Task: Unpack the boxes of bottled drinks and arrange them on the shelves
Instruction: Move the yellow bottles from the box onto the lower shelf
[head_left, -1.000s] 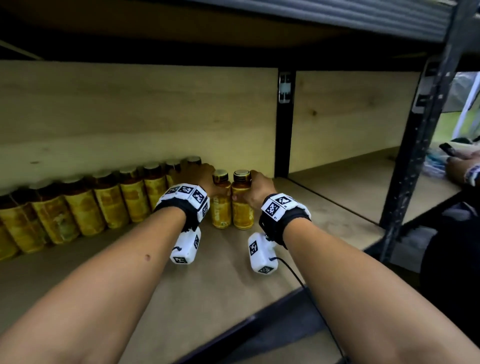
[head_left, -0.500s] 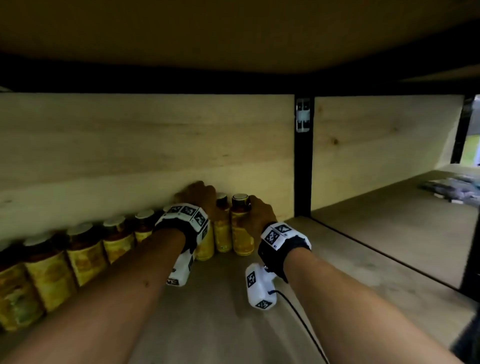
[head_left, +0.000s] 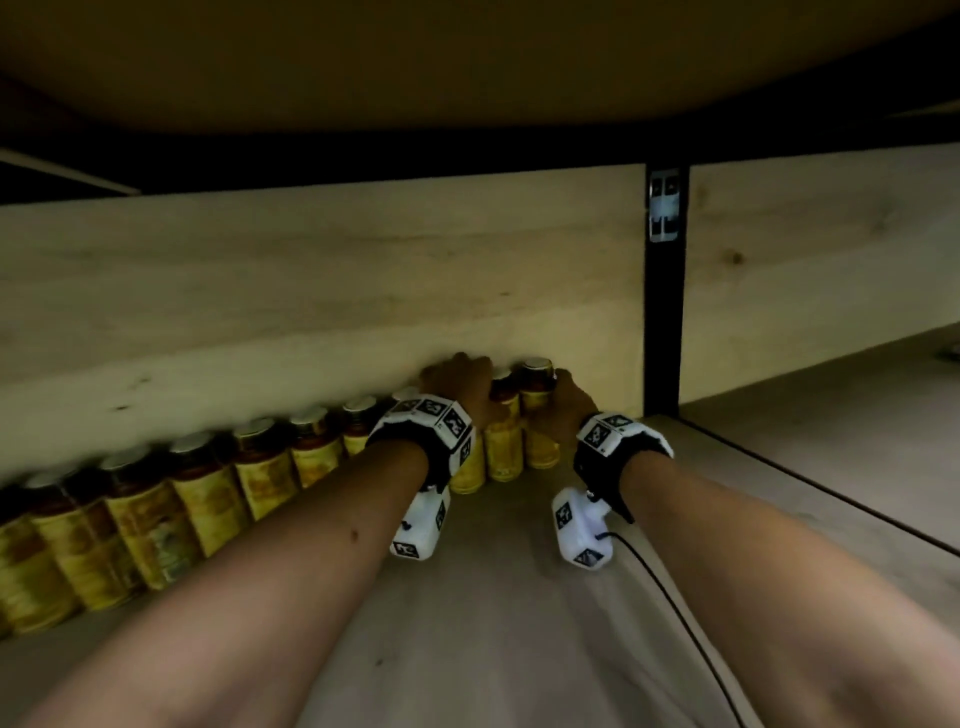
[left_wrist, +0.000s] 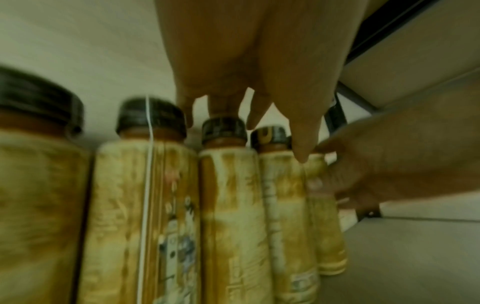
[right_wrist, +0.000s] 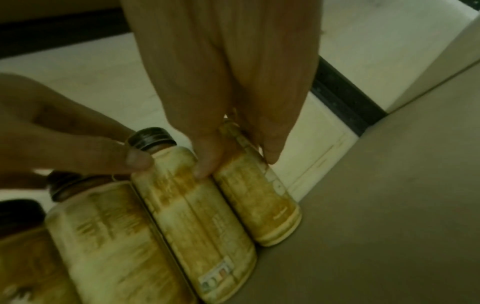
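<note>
A row of amber bottles (head_left: 208, 493) with yellow labels and dark caps stands along the back of the wooden shelf (head_left: 493, 597). My right hand (head_left: 569, 405) grips the end bottle (head_left: 540, 431), with the thumb in front and the fingers behind it (right_wrist: 259, 195). My left hand (head_left: 457, 384) holds the neighbouring bottle (head_left: 505, 452) at its neck. In the right wrist view its thumb and a finger pinch just under the cap (right_wrist: 150, 137). In the left wrist view its other fingers (left_wrist: 223, 102) reach over the caps. Both held bottles stand upright on the board.
The pale back panel (head_left: 311, 286) is right behind the bottles. A black upright post (head_left: 662, 312) stands just right of the end bottle, with another shelf bay (head_left: 831, 426) beyond. The upper shelf's underside (head_left: 467, 62) hangs low overhead. A thin cable (head_left: 675, 608) trails from my right wrist.
Both hands have slid the two bottles back from mid-shelf to the back panel, at the right end of the row. My head has moved in under the upper shelf.
</note>
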